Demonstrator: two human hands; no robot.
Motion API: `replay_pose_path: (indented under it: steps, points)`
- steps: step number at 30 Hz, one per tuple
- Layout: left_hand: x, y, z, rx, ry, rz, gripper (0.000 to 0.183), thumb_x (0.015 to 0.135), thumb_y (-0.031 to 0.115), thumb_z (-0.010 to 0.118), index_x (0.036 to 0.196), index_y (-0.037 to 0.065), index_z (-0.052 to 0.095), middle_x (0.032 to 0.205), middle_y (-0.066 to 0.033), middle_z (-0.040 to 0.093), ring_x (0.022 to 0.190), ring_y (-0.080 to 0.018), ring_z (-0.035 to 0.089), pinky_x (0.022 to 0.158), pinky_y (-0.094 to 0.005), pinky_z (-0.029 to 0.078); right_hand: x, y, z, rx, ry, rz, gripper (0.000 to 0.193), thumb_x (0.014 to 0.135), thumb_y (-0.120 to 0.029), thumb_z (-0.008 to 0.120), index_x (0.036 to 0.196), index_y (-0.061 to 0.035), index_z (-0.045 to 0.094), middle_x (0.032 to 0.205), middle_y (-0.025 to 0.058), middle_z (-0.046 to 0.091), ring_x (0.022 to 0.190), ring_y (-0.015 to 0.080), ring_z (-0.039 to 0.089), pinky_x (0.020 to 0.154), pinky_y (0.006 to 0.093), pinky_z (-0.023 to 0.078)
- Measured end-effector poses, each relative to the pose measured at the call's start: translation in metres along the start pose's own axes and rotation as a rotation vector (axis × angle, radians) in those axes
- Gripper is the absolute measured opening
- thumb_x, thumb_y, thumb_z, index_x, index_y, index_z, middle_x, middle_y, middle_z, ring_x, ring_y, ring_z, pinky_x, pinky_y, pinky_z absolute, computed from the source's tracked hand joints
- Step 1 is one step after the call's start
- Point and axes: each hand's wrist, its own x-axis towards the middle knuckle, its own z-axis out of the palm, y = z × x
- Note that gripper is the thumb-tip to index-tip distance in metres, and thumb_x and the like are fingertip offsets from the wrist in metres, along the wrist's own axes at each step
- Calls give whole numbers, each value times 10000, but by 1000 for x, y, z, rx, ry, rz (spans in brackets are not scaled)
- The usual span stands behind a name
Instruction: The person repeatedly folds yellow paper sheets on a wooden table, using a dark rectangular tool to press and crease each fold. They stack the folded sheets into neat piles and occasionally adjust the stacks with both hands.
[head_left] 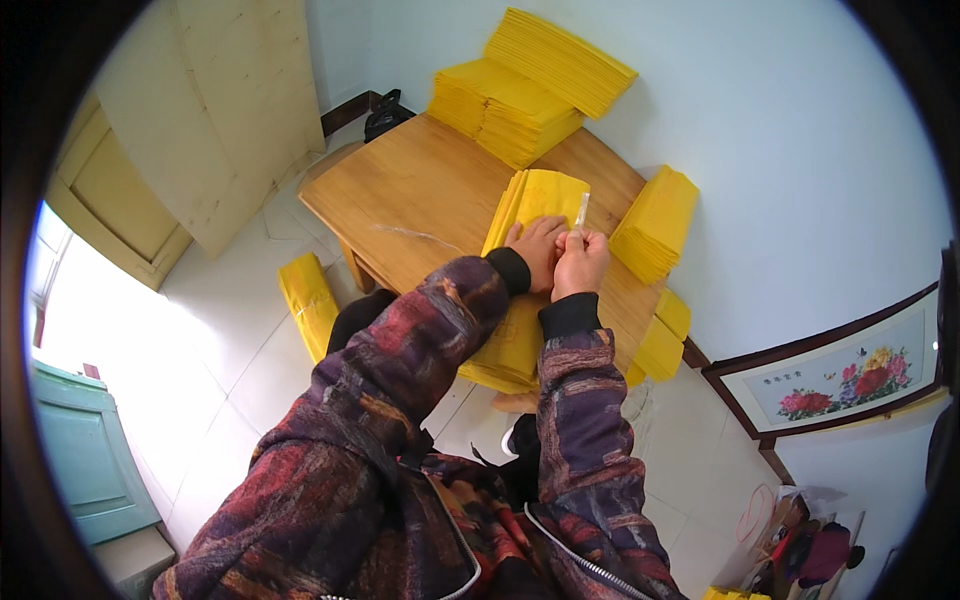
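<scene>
Across the near half of the wooden table (400, 190) lies a stack of flat yellow paper-like pieces (550, 190); whether they are bags or folded sheets I cannot tell. My left hand (540, 250) rests palm down on this stack, fingers stretched out over its top. Close beside it, my right hand (580, 262) is closed in a pinch at the stack's right edge. A narrow, shiny whitish strip (582, 208) sticks up from the pinching fingers along that edge. More of the yellow pieces (505, 350) show below my wrists, partly covered by my sleeves.
Tall yellow stacks (510, 105) stand at the table's far end against the wall. Another yellow stack (655, 225) sits at the right edge. Yellow bundles (310, 300) are on the floor to the left. A framed flower picture (830, 375) leans at the right.
</scene>
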Motion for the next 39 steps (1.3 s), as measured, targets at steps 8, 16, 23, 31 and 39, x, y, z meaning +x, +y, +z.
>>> replay_pose_path:
  steps: [8, 16, 23, 31, 39]
  points:
    - [10, -16, -9, -131, -166, 78, 915, 616, 344, 697, 1395, 160, 252, 1452, -130, 213, 1367, -291, 110, 1059, -527, 90, 0, 0, -13, 100, -199, 138, 67, 897, -73, 472, 844, -33, 478, 764, 49, 551, 658, 134, 525, 621, 263, 468]
    - [4, -2, -2, -163, 8, 102, 846, 617, 263, 716, 1343, 135, 301, 1371, -117, 325, 1311, -295, 249, 1047, -514, 149, 32, -29, -23, 68, -286, 487, 58, 890, -57, 460, 848, -30, 490, 784, 73, 558, 673, 193, 558, 639, 317, 496]
    - [4, -7, 4, -191, 111, 115, 651, 706, 343, 658, 1265, 144, 390, 1329, -110, 366, 1262, -293, 315, 1003, -525, 203, 4, 12, -5, -240, -27, 84, 98, 894, -86, 465, 896, 8, 493, 827, 107, 569, 719, 185, 540, 638, 287, 443]
    - [-21, -28, -13, -917, 229, 393, 627, 749, 68, 581, 1335, 94, 360, 1435, -77, 266, 1334, -215, 227, 1088, -380, 141, -1, 27, -20, -125, -252, -2, 78, 892, -79, 473, 846, -16, 463, 761, 60, 536, 702, 142, 514, 640, 268, 427]
    - [-92, -134, -18, -739, 509, -851, 301, 780, 206, 627, 1005, 12, 578, 872, -101, 643, 854, -266, 621, 728, -365, 488, -13, 13, -2, -670, -215, -256, 96, 832, -71, 538, 816, -14, 463, 777, 169, 556, 734, 342, 552, 667, 391, 442]
